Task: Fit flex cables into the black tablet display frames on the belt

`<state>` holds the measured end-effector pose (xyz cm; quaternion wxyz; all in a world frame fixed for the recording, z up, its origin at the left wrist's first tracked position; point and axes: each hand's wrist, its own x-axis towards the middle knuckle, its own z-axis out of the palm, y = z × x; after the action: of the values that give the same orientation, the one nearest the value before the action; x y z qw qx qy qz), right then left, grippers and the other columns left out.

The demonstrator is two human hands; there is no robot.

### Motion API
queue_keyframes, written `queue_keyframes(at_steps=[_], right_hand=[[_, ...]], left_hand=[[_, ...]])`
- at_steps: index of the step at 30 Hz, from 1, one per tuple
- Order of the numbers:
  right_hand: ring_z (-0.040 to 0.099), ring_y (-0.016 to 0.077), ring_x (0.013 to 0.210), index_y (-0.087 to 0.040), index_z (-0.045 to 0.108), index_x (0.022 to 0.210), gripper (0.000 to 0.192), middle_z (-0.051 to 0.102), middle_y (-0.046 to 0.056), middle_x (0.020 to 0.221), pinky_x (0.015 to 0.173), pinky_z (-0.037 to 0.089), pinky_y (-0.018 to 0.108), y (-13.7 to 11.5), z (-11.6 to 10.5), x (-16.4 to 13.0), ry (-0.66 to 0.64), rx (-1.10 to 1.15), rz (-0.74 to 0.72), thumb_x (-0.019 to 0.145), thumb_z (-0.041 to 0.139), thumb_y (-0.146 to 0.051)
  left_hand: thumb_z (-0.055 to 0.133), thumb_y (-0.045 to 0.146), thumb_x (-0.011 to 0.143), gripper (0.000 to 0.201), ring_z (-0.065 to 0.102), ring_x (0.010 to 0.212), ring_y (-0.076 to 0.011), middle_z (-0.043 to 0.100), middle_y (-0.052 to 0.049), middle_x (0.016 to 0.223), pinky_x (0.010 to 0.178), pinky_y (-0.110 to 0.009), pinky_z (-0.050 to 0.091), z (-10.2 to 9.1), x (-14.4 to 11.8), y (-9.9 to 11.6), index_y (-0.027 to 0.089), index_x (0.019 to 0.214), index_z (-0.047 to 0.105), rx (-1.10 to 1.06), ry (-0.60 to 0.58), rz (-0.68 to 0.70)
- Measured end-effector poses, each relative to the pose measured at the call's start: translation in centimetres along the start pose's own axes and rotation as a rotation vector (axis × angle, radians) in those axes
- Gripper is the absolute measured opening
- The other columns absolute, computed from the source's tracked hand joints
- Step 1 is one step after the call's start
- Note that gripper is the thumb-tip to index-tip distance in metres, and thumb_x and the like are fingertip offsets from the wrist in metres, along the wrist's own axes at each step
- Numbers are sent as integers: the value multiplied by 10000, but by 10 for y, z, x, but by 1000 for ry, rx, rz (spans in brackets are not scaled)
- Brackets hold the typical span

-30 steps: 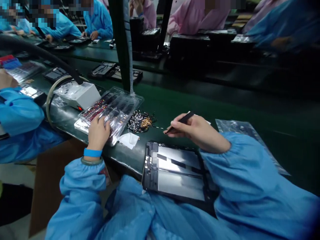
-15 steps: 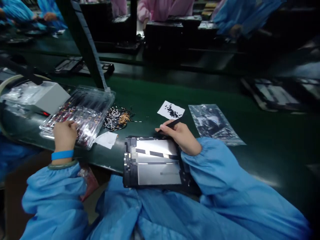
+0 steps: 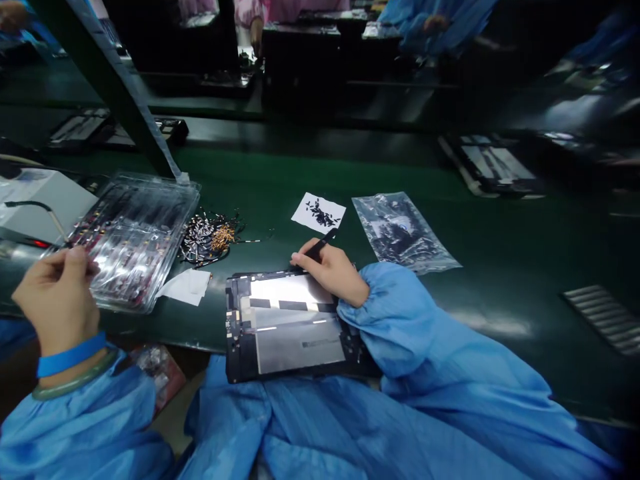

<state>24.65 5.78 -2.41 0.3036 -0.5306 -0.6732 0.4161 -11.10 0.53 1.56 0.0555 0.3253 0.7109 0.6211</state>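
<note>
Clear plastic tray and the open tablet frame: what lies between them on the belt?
In the head view, a white paper scrap lies between the clear plastic tray and the tablet frame.

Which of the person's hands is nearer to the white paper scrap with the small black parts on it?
The right hand. It holds black tweezers just below the white paper scrap. The left hand is far off to the left, raised beside the clear plastic tray.

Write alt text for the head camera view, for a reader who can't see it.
A person in blue sleeves holds black tweezers in the right hand over an opened tablet frame, while the left hand is raised beside a clear plastic parts tray on a green bench.
</note>
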Motion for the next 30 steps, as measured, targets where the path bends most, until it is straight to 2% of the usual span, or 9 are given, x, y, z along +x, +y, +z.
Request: queue_keyframes(at_steps=[4, 7, 10, 13, 18, 20, 22, 26, 30], right_hand=[[643, 177, 683, -196, 627, 775, 272, 684, 20, 697, 679, 478, 307, -2, -1, -5, 71, -66, -50, 841, 596, -457], [682, 193, 880, -198, 632, 834, 322, 726, 45, 868, 829, 507, 333, -8, -5, -11, 161, 106, -160, 928, 495, -474], [645, 182, 1086, -211, 632, 932, 341, 714, 51, 1047, 986, 476, 356, -21, -5, -17, 167, 254, -379, 999, 381, -433], [650, 169, 1044, -219, 622, 982, 362, 705, 54, 1029, 950, 503, 348, -33, -1, -19, 71, 271, -504, 1009, 350, -457], [637, 141, 736, -226, 585, 898, 410, 651, 34, 807, 710, 540, 294, -44, 7, -17, -52, 279, -571, 1007, 303, -503], [650, 150, 746, -227, 601, 887, 382, 660, 46, 815, 700, 540, 286, -48, 8, -18, -81, 186, -644, 1010, 321, -456], [677, 174, 818, -228, 640, 914, 297, 693, 68, 874, 720, 538, 280, -47, 10, -21, -77, -29, -753, 993, 401, -386], [704, 202, 775, -245, 587, 1237, 316, 712, 93, 1052, 646, 525, 307, -18, 20, -22, -15, -394, -960, 962, 454, -326], [708, 258, 937, -334, 474, 1389, 469, 692, 73, 1203, 742, 524, 370, 16, 32, -22, -28, -408, -974, 924, 497, -286]], left_hand=[[816, 216, 510, 217, 526, 623, -86, 650, 54, 717, 636, -255, 417, 13, -32, 28, 184, 664, 666, -302, -130, -165], [863, 206, 458, 313, 509, 630, -79, 659, 25, 791, 574, -220, 420, 23, -60, 44, 176, 712, 682, -359, -317, -390], [865, 277, 507, 326, 505, 607, -88, 621, 14, 726, 553, -219, 444, 32, -85, 51, 182, 773, 703, -328, -503, -477], [842, 352, 575, 334, 518, 602, -99, 599, 13, 678, 550, -217, 450, 40, -104, 52, 186, 832, 708, -297, -648, -474], [778, 419, 682, 329, 529, 604, -95, 630, -7, 707, 567, -205, 447, 48, -119, 49, 165, 875, 701, -268, -785, -417], [727, 415, 737, 297, 545, 620, -89, 665, -26, 799, 576, -202, 451, 45, -127, 50, 163, 892, 695, -273, -833, -398], [689, 375, 766, 259, 547, 597, -94, 645, -16, 705, 573, -202, 447, 42, -137, 52, 152, 897, 707, -225, -843, -376], [613, 281, 803, 250, 500, 555, -84, 606, -9, 644, 541, -199, 414, 44, -154, 50, 113, 956, 718, -173, -886, -340], [580, 239, 822, 227, 489, 615, -89, 611, -13, 709, 573, -197, 394, 48, -167, 49, 128, 964, 717, -76, -836, -197]])
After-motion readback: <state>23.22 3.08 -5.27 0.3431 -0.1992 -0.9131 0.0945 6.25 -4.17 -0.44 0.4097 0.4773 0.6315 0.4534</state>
